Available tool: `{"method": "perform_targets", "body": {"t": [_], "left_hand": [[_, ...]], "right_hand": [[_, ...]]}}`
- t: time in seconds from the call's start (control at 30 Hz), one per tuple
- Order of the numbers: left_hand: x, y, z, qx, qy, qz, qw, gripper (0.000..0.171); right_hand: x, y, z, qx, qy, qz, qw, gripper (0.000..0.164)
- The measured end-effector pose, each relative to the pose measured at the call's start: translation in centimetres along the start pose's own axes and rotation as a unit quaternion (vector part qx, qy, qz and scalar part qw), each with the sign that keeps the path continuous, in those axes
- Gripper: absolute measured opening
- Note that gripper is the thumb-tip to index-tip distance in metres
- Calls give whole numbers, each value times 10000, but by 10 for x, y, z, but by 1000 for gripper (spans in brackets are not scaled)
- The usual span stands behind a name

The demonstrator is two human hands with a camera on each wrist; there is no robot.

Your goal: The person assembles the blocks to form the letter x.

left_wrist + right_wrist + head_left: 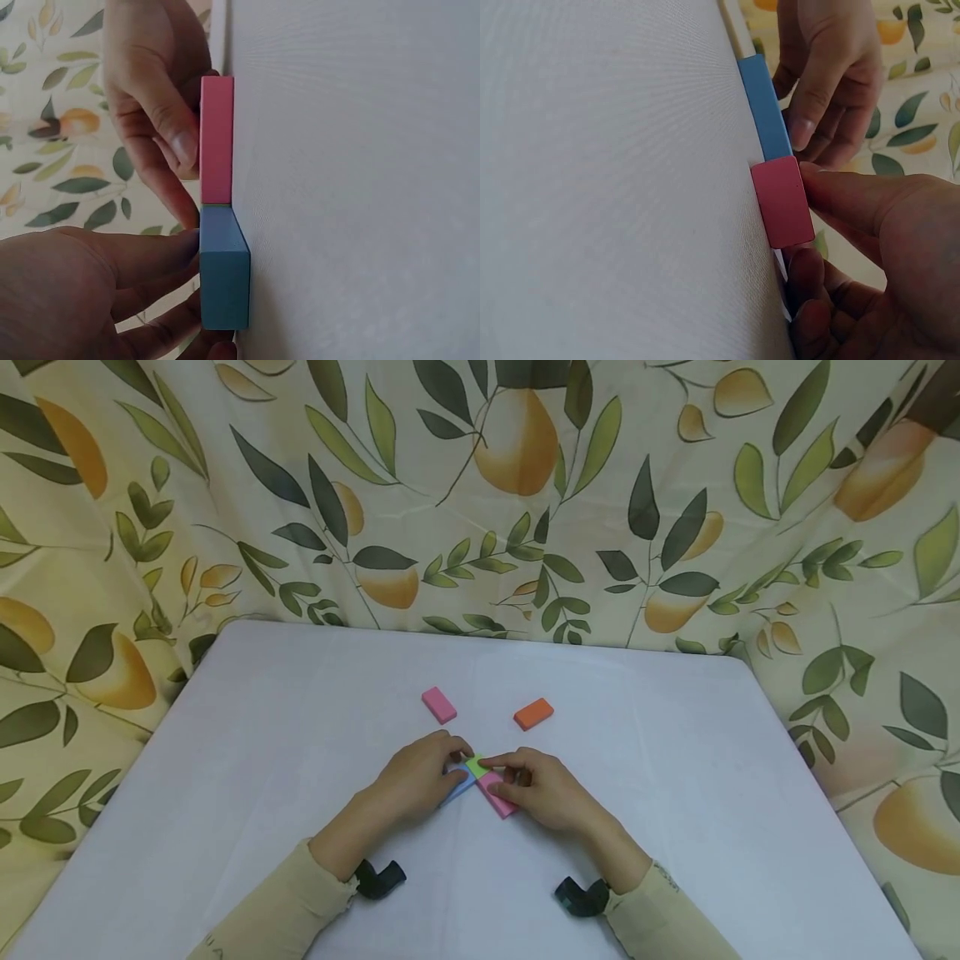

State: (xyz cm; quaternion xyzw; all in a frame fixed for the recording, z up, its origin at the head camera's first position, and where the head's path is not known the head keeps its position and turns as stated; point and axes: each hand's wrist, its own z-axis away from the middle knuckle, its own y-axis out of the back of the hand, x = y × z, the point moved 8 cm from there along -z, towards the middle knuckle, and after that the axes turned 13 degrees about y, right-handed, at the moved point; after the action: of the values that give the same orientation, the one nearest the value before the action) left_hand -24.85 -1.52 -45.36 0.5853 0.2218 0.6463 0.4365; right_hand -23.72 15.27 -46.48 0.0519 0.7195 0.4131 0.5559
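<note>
A blue block (459, 789), a small green block (477, 767) and a pink block (501, 806) meet at an angle on the white table (315, 710). With thumb and fingers, my left hand (416, 775) holds the blue block. On the other side, my right hand (553, 789) grips the pink block, its index finger reaching the green one. In the left wrist view, the pink block (217, 139) adjoins the blue block (225, 289), with only a sliver of green between them. Both lie flat. Fingers hide part of the green block.
Farther back on the table lie another pink block (438, 705) and an orange block (534, 714), a little apart. A fruit-and-leaf patterned cloth (465, 585) hangs behind the table. Black wrist-worn devices (381, 879) stick out inward from both sleeves.
</note>
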Motion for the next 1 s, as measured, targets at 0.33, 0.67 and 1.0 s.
{"method": "perform_targets", "body": {"t": [0.33, 0.67, 1.0], "left_hand": [[-4, -2, -3, -194, 18, 443, 9988, 26], [-7, -6, -4, -362, 10, 788, 9962, 28], [-8, -9, -4, -420, -143, 807, 9957, 28]], "right_hand": [[-1, 3, 0, 40, 131, 44, 9999, 34], [1, 0, 0, -2, 85, 88, 9999, 35], [1, 0, 0, 35, 142, 145, 9998, 35]]}}
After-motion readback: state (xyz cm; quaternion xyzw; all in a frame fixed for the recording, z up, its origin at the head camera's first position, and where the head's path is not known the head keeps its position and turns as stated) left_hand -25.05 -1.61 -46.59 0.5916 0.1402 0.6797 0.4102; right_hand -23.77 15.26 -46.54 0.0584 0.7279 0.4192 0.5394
